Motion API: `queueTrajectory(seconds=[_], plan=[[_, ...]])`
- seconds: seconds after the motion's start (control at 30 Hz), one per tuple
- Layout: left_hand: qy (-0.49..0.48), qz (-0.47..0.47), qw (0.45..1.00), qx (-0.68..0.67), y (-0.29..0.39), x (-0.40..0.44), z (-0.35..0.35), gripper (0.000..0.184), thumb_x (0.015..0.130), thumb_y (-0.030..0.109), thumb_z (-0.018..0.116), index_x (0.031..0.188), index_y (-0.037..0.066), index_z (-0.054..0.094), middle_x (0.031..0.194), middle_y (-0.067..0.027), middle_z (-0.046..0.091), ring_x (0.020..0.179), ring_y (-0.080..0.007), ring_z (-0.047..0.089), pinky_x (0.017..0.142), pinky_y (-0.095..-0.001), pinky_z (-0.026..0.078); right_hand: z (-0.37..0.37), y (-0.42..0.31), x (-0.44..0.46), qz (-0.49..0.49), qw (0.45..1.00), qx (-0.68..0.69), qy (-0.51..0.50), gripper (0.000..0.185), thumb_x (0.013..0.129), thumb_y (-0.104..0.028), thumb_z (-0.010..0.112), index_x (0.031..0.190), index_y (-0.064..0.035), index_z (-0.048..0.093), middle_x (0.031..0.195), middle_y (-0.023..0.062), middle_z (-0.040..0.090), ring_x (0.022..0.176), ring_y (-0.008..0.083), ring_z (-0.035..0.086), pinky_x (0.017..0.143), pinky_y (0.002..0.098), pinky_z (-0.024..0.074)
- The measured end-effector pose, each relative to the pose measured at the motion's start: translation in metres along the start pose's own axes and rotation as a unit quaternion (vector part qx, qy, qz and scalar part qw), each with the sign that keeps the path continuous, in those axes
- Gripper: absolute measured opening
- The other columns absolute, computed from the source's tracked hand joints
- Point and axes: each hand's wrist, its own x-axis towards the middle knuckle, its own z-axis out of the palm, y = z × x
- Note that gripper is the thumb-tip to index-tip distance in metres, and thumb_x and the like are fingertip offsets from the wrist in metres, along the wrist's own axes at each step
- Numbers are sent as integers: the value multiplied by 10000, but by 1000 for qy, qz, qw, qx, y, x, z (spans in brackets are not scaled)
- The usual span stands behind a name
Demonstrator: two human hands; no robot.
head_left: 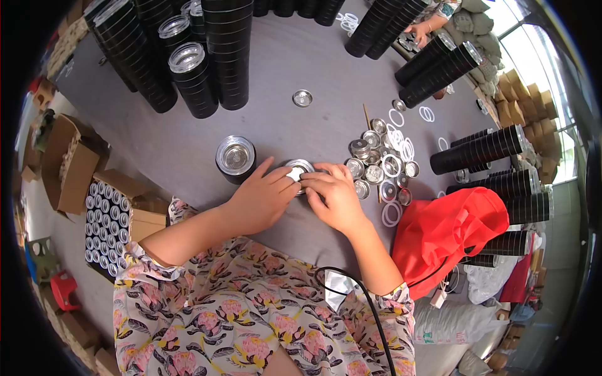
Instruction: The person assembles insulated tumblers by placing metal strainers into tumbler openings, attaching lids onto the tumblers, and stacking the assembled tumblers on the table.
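Head view: at the near edge of the grey tabletop, left hand and right hand meet over a round, silvery, metal-rimmed piece, fingers bent onto it; cannot tell whether either pinches. Black cylindrical cup with shiny rim stands just beside left hand. Silvery round metal caps and thin white rings lie heaped near right hand
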Motion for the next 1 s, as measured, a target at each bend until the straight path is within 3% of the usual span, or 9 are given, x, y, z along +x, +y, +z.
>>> queueTrajectory(seconds=[0.07,0.27,0.47,0.63,0.77,1.0], plan=[[10,0,1000,-1,-1,4,2,425,762,95,624,1173,41,531,1207,-119,542,1243,-266,439,1045,-505,326,3,2,-1,-12,997,5,79,174,756,-70,623,920,-54,678,991,62,671,1027,268,571,914,422,381],[-81,-34,994,-59,2,18,4,357,749,70,614,1100,37,562,1064,-113,585,1058,-293,547,997,-443,387,0,2,-14,37,987,46,151,171,791,-39,582,930,-36,680,1018,85,671,1025,286,578,952,410,375],[-144,-61,985,-71,-1,32,-1,327,757,80,600,1082,50,588,1026,-104,586,985,-298,564,895,-443,427,25,11,-28,91,962,123,228,158,800,-19,578,927,-35,671,995,89,664,980,277,587,914,398,408],[-50,10,999,5,-2,27,3,312,751,107,616,1058,55,590,1001,-82,584,1010,-263,538,876,-402,404,43,17,-41,91,945,120,291,150,807,-13,571,924,-20,664,980,97,665,972,273,590,893,389,424],[-50,10,997,59,6,27,1,311,744,92,609,1052,52,582,1004,-74,583,1073,-242,509,889,-380,378,47,15,-43,104,942,131,292,146,810,-12,568,923,-20,660,978,96,665,962,273,593,889,389,427],[-72,18,995,61,1,32,3,319,733,60,586,1051,32,586,1021,-73,609,1122,-259,507,1072,-532,258,52,22,-37,92,941,137,295,136,799,-8,585,912,-24,659,961,87,666,944,271,599,885,389,427]])
